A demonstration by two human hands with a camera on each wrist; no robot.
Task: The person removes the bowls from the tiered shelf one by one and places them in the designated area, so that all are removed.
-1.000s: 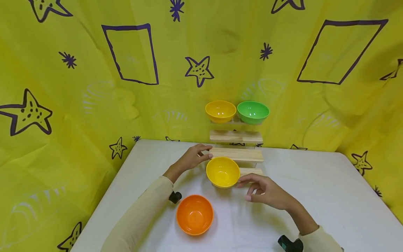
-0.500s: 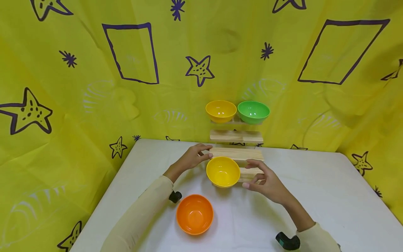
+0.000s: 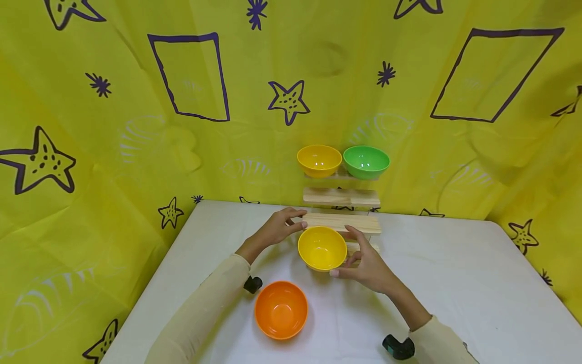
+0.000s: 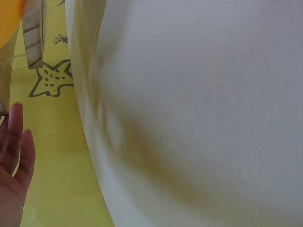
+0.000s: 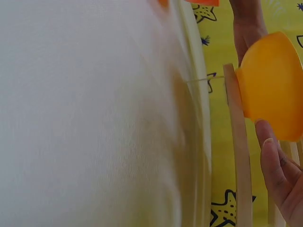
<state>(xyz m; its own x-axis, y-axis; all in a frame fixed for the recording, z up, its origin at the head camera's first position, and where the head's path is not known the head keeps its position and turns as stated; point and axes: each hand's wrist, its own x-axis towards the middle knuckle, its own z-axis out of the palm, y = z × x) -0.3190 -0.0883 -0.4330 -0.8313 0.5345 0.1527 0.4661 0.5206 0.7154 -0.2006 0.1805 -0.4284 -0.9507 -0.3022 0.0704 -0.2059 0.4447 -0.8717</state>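
Observation:
A yellow bowl [image 3: 322, 248] stands upright on a low step of the wooden stepped rack [image 3: 341, 222]; its foot meets the wood in the right wrist view. My right hand [image 3: 367, 268] is at the bowl's right side, thumb near the front and index finger toward the back. In the right wrist view its fingertips [image 5: 263, 130] reach the bowl's wall, without curling round it. At the rack's left end is my left hand [image 3: 276, 227], fingertips by the step's edge and thumb close to the bowl's left rim. Whether that thumb touches the bowl, I cannot tell.
An orange bowl [image 3: 281, 310] sits on the white table [image 3: 218, 323] in front of the rack. On the rack's top step are another yellow bowl [image 3: 319, 161] and a green bowl [image 3: 366, 162]. A yellow patterned curtain [image 3: 254, 141] hangs behind the table.
My right hand first moved up and back beside the yellow bowl, then left toward its side. The left hand and all the bowls have kept their places.

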